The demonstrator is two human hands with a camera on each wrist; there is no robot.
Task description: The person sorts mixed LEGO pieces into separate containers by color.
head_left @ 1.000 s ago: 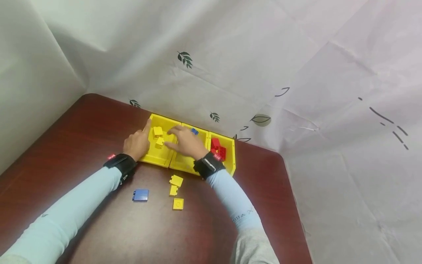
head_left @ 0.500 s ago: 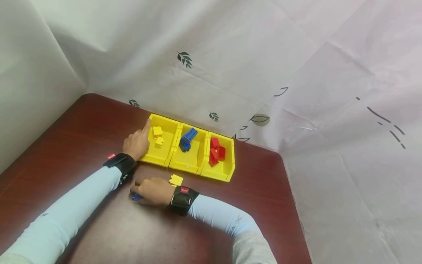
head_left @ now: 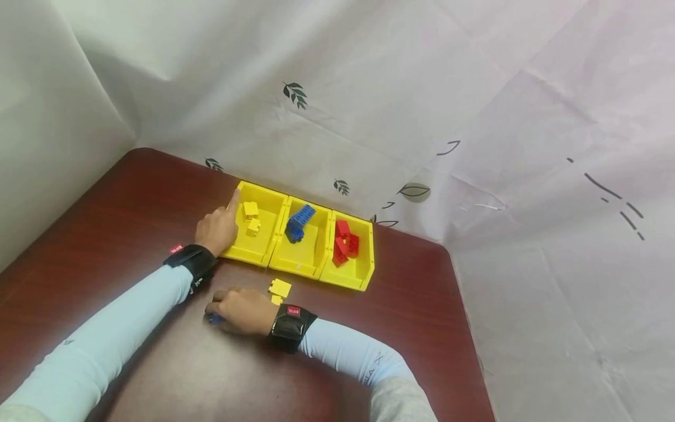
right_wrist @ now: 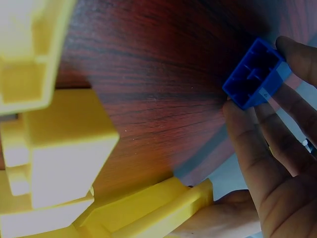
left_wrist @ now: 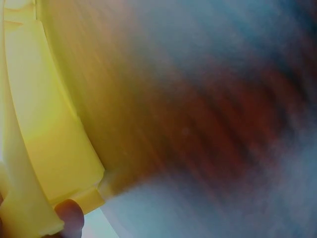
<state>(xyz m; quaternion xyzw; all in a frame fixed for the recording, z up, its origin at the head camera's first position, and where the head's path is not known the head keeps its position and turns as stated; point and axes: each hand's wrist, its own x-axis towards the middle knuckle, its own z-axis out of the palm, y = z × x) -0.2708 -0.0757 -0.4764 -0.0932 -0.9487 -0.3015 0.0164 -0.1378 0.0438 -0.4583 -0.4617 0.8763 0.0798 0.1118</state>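
Observation:
My right hand [head_left: 245, 310] pinches a blue toy building brick [right_wrist: 267, 87] between thumb and fingers, low over the table in front of the bins. In the right wrist view the brick's hollow underside shows. My left hand [head_left: 217, 231] grips the side wall of the left yellow bin [head_left: 244, 254], its index finger stretched along the rim. A fingertip [left_wrist: 72, 217] shows at that bin's edge in the left wrist view. Yellow bricks [head_left: 281, 288] lie on the table, partly hidden behind my right hand and wrist.
Three yellow bins stand side by side near the back edge. Yellow bricks [head_left: 251, 210] lie in the left one, blue bricks [head_left: 302, 217] in the middle bin [head_left: 302, 268], red bricks [head_left: 343, 228] in the right bin [head_left: 345, 282]. A pale cloth [head_left: 369, 105] hangs behind the table.
My right hand has left the middle bin and come down toward me and left to the blue brick on the table, which it now holds. The left hand stays at the left bin.

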